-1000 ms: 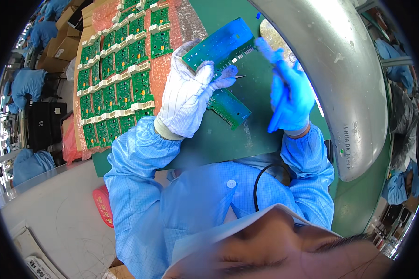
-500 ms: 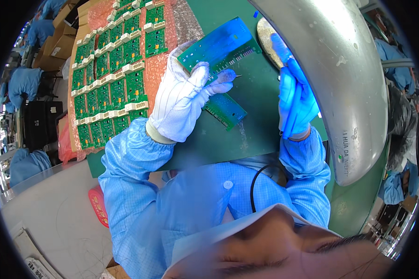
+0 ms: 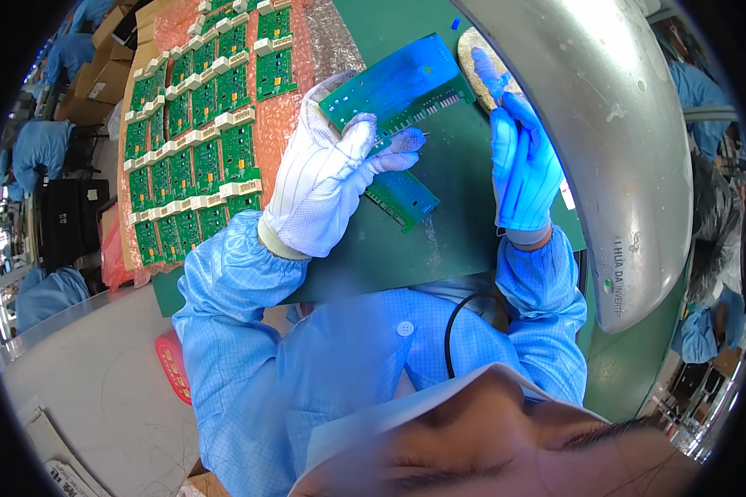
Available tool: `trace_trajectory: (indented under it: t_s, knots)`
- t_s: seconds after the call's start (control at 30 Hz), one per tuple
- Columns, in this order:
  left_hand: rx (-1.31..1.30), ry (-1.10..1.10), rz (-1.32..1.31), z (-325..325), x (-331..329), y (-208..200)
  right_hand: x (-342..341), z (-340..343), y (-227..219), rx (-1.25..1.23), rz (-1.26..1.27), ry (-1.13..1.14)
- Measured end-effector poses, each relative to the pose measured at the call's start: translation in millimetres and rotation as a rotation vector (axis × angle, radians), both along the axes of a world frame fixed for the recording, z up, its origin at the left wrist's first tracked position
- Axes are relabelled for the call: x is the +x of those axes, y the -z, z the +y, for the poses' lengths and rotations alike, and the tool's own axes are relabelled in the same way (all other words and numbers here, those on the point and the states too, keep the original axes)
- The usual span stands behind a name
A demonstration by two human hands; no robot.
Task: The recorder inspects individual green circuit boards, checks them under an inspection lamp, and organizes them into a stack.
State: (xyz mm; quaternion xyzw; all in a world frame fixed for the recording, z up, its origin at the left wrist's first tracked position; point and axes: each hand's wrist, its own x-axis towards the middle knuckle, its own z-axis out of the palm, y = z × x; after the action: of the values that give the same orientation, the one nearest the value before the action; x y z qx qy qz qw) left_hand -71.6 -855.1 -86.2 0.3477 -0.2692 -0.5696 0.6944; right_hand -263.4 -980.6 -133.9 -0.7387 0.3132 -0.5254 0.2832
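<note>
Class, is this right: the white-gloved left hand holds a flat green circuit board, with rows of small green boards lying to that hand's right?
Not quite: the head view shows the rows of small green boards lying to the left of the white-gloved left hand, which does hold the flat green circuit board.

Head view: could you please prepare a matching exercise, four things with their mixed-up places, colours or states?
1. Left hand
2. Right hand
3. Curved housing
4. Small boards

A. Silver-grey
B. In rows on pink bubble wrap
C. Gripping a large circuit board
D. Looks bright blue

Pairs: 1-C, 2-D, 3-A, 4-B
</note>
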Motion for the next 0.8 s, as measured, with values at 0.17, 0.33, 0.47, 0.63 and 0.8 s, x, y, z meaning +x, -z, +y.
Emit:
trace_trajectory:
  t_s: [0.17, 0.33, 0.47, 0.63, 0.8]
  knots:
    - [0.001, 0.009, 0.005, -1, 0, 0, 5, -9, 12, 0.029, -0.032, -0.090]
    - [0.010, 0.006, 0.011, -1, -1, -1, 1, -4, 5, -0.029, 0.177, -0.009]
    - [0.008, 0.007, 0.005, 0, -1, -1, 4, 3, -6, 0.243, 0.206, -0.003]
    - [0.006, 0.009, 0.006, 0, -1, 0, 10, -2, 0, 0.063, -0.075, -0.223]
    - [0.004, 0.010, 0.010, 0, 0, 0, 3, -4, 15, 0.157, -0.012, -0.084]
